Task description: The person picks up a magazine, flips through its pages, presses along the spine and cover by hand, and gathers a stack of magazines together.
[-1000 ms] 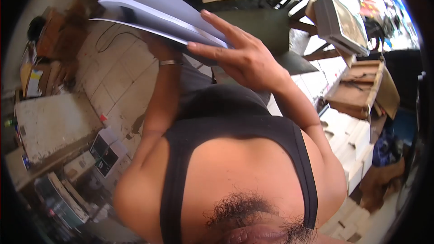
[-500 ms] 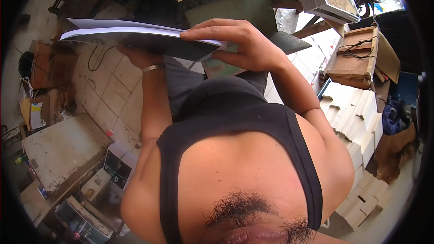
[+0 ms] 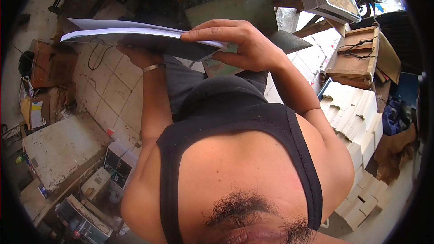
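A thin book (image 3: 149, 40) with a dark, glossy cover and white pages is held open in front of my body, tilted so that I see it nearly edge-on. My left hand (image 3: 139, 56) grips it from below near its middle; most of those fingers are hidden by the cover. Over the book's right end lies my right hand (image 3: 242, 43), its fingers along the page edge and its thumb on the near side. One upper leaf stands slightly apart from the other pages at the left end.
Tall stacks of white paper blocks (image 3: 350, 108) stand at my right, near a wooden crate (image 3: 355, 54). A thick stack of printed sheets (image 3: 323, 0) rests at the upper right. On my left are a worn tabletop (image 3: 65, 147) and a cardboard box (image 3: 54, 65).
Almost nothing differs. Both hands keep their places on the book, whose cover has tilted very slightly.
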The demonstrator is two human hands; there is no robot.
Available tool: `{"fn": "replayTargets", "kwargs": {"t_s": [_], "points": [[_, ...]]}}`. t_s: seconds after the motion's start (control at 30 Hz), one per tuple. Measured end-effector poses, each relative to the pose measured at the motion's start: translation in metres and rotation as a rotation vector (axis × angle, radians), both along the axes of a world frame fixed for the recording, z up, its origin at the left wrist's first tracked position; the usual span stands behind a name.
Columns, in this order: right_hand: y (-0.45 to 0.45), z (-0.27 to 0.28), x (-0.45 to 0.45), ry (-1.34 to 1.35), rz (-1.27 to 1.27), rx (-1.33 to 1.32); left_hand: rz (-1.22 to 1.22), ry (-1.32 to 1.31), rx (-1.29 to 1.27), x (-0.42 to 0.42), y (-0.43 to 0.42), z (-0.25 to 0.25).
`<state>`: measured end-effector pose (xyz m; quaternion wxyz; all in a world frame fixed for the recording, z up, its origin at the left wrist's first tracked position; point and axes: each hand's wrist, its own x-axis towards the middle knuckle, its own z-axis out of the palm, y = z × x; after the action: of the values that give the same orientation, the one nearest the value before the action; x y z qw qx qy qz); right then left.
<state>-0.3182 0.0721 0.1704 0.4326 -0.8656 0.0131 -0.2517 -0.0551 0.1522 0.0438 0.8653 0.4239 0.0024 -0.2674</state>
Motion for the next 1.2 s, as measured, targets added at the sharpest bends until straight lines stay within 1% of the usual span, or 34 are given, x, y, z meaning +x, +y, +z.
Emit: {"fn": "replayTargets", "kwargs": {"t_s": [0.1,0.17,0.6,0.7,0.77,0.87,0.9,0.97,1.0,1.03,1.07,1.1,1.13,1.17,1.2], "points": [[0.000,0.000,0.000,0.007,-0.006,0.000,-0.026,-0.007,-0.066,0.008,0.000,-0.014],[0.000,0.000,0.000,0.010,-0.008,0.005,-0.011,-0.016,-0.036,0.013,0.000,-0.022],[0.000,-0.001,0.002,0.003,0.001,-0.004,0.016,-0.024,-0.010,0.012,-0.001,-0.021],[0.002,0.004,0.000,0.009,-0.006,-0.001,-0.069,0.132,-0.113,0.011,0.002,-0.013],[0.003,0.003,0.002,-0.028,0.013,-0.004,0.003,0.149,-0.093,0.005,0.002,-0.008],[0.007,0.001,0.000,0.004,-0.016,0.021,0.110,0.123,-0.081,-0.001,-0.002,-0.006],[0.008,0.000,0.001,0.002,-0.025,0.022,0.073,0.143,-0.113,-0.004,-0.001,-0.001],[0.008,-0.001,0.000,0.004,-0.052,0.018,0.097,0.113,-0.029,0.001,0.001,-0.013],[0.008,-0.004,0.000,0.007,-0.051,0.006,0.109,0.104,0.010,-0.008,0.001,0.001],[0.007,-0.007,0.000,0.011,-0.055,-0.006,0.160,0.082,0.027,-0.008,0.000,-0.001],[0.008,-0.009,-0.001,0.016,-0.063,-0.019,0.161,0.056,0.042,-0.008,-0.002,-0.002],[0.010,-0.007,-0.002,0.068,-0.072,0.030,0.162,0.029,0.057,-0.013,-0.001,0.004],[0.011,-0.007,-0.001,0.046,-0.067,-0.027,0.160,0.003,0.074,-0.013,0.000,0.008],[0.012,-0.007,0.000,0.022,-0.065,-0.083,0.134,-0.046,-0.041,-0.005,-0.003,-0.017],[0.012,-0.007,0.001,-0.001,-0.063,-0.138,0.060,-0.054,-0.129,0.005,-0.004,-0.052]]}}
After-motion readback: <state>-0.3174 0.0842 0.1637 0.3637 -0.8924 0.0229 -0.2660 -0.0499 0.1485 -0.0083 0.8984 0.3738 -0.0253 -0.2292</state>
